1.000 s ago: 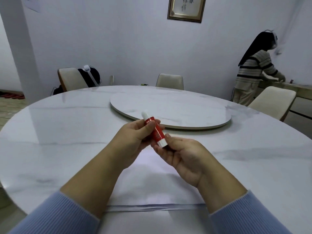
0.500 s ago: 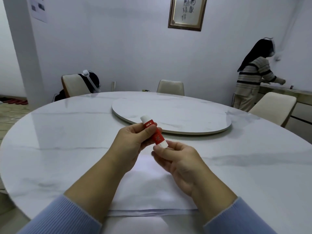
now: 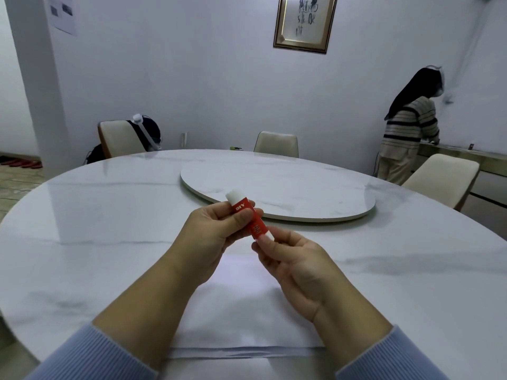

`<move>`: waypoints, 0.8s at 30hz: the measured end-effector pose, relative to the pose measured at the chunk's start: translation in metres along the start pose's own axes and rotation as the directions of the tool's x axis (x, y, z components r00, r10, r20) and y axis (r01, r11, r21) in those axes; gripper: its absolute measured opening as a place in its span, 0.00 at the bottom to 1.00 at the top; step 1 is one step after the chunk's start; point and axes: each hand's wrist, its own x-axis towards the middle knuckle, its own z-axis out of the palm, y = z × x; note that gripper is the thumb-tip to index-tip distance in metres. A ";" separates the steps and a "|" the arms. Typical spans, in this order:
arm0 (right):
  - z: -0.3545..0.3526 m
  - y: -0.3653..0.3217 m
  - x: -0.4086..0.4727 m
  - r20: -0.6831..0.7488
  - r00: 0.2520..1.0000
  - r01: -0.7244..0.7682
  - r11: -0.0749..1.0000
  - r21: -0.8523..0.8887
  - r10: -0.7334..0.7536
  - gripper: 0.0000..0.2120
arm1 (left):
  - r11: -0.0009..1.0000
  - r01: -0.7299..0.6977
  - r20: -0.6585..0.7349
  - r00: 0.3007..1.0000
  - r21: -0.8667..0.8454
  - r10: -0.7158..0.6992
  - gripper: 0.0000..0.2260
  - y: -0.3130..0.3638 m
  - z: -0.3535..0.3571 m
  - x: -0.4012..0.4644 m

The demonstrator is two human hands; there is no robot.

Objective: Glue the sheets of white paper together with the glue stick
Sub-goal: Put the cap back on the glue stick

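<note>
Glue stick [image 3: 250, 218]: held above the desk [image 3: 109, 229], tilted, white end up-left, other white end down-right.
L hand [image 3: 216, 231]: closed on red barrel, thumb over it.
R hand [image 3: 296, 267]: fingertips pinched on lower white end.
Handling (est.): light, stiff, smooth plastic; prob. slippery. Grip barrel, twist or pull the end.
Paper [image 3: 236, 311]: white sheets flat at near edge, under both hands; thin, floppy, creases easily.
Room: wide bare desk L and R; turntable [image 3: 277, 193] beyond the hands, apart from the paper.

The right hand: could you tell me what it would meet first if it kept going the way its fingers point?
Probably the left hand, since the right hand points up-left along the glue stick both hold.
</note>
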 end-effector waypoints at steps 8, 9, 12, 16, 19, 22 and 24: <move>0.002 0.003 0.000 -0.014 0.999 -0.039 0.998 0.040 0.040 0.08 | 0.999 -0.010 0.004 1.000 0.043 0.010 0.13 -0.003 -0.002 0.000; 0.002 0.004 0.000 -0.020 1.000 -0.001 0.999 0.034 0.002 0.08 | 0.999 -0.012 0.001 1.000 0.044 0.012 0.14 -0.003 -0.002 0.001; 0.004 0.004 0.000 0.014 0.992 -0.126 0.992 0.012 0.126 0.19 | 0.997 -0.016 -0.009 1.000 0.079 0.017 0.13 -0.005 -0.002 0.002; 0.005 0.004 0.001 -0.061 0.996 -0.069 0.998 0.004 0.069 0.12 | 0.998 -0.022 -0.014 1.000 0.052 0.023 0.14 -0.006 -0.003 0.004; 0.003 0.004 -0.001 -0.080 0.993 0.074 0.981 -0.179 -0.089 0.11 | 0.999 -0.017 -0.040 0.999 0.032 0.018 0.14 -0.007 -0.002 0.005; -0.003 -0.004 0.006 -0.083 0.965 0.165 0.821 -0.546 -0.249 0.14 | 0.998 -0.037 -0.172 0.984 0.045 0.044 0.13 -0.008 -0.006 0.009; -0.009 -0.015 0.019 -0.103 0.912 0.170 0.594 -0.786 -0.397 0.13 | 0.993 -0.012 -0.271 0.962 0.119 0.044 0.10 -0.010 -0.010 0.012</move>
